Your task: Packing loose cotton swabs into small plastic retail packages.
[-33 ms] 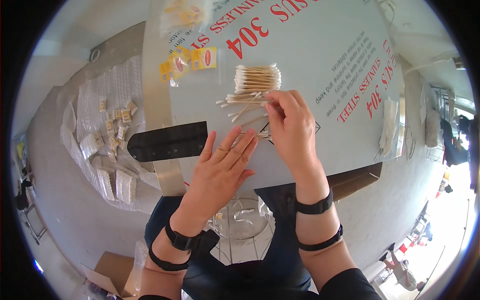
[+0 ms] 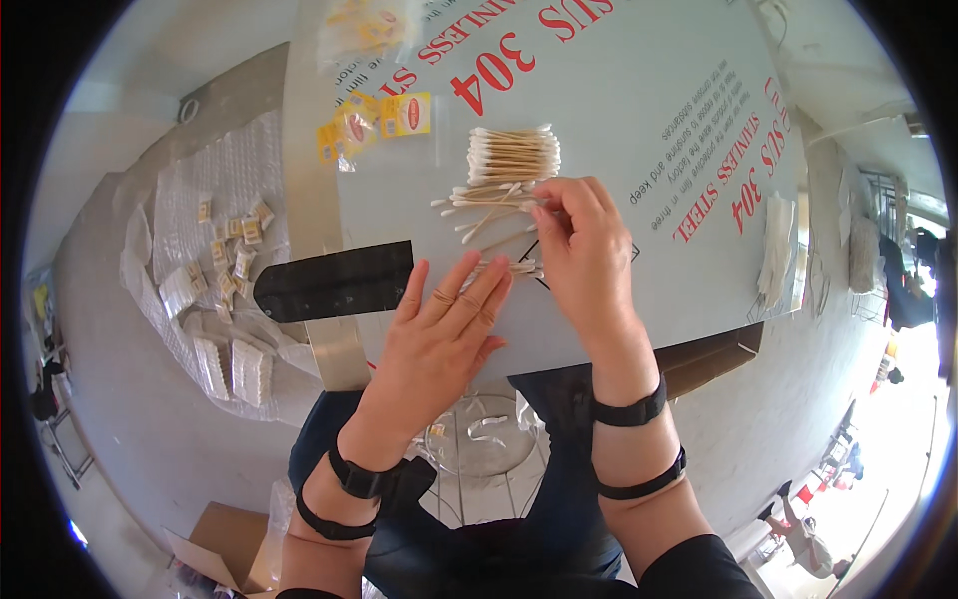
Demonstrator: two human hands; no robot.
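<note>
A neat stack of cotton swabs with wooden sticks lies on the film-covered table. Just nearer to me, loose cotton swabs spread out at mixed angles. My right hand has thumb and forefinger pinched at the right ends of these loose swabs, apparently on one swab's tip; the fingers partly hide it. My left hand lies flat with fingers spread, its fingertips over a smaller group of cotton swabs near the table's front. Those swabs are partly covered by the fingers.
A black flat strip juts over the table's left edge. Yellow printed packets lie at the far left, and white strips at the right. Bubble wrap with small packs is beyond the left edge; an open cardboard box stands lower left.
</note>
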